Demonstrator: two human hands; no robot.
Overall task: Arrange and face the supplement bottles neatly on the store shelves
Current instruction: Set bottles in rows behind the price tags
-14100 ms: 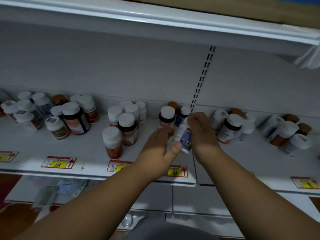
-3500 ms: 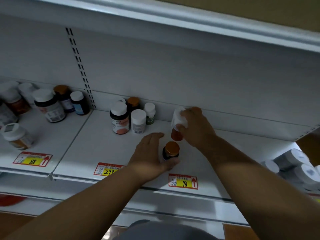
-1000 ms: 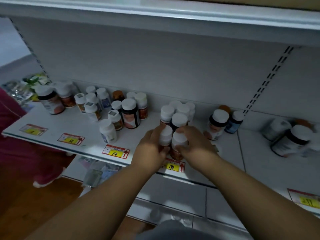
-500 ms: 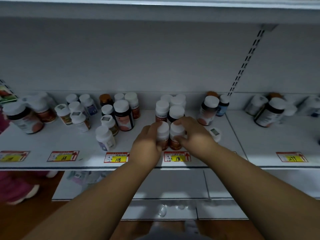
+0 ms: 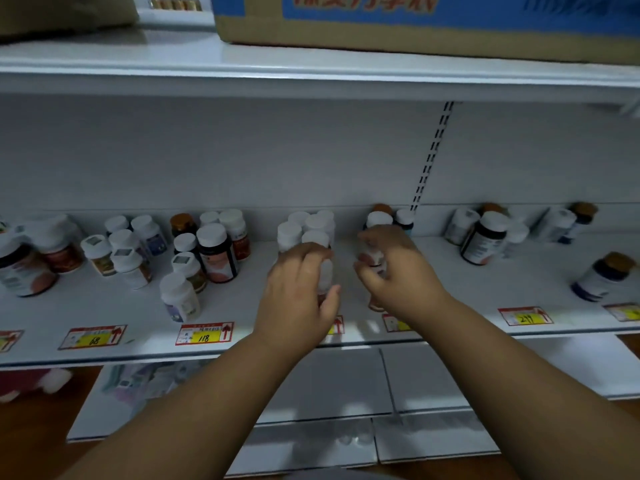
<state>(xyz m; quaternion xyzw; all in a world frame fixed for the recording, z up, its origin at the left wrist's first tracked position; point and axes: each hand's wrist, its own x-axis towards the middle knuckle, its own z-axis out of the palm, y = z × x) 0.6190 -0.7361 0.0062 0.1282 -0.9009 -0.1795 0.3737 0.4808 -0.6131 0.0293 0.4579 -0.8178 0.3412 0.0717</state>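
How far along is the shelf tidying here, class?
Done: the white-capped cluster stands grouped at the back. In hand: the left hand grips a white bottle; the right hand holds another. Left: the scattered bottles and the tilted bottle.

You have a cardboard box (image 5: 415, 26) with a blue printed panel on the upper shelf, far right; yellow-and-red price tags (image 5: 204, 334) line the near shelf edge.

The shelf (image 5: 104, 306) looks like smooth painted metal, faintly glossy. The bottles (image 5: 216, 252) have matt white plastic caps. A cardboard box (image 5: 381, 32) sits above; paper price tags (image 5: 203, 334) line the edge.
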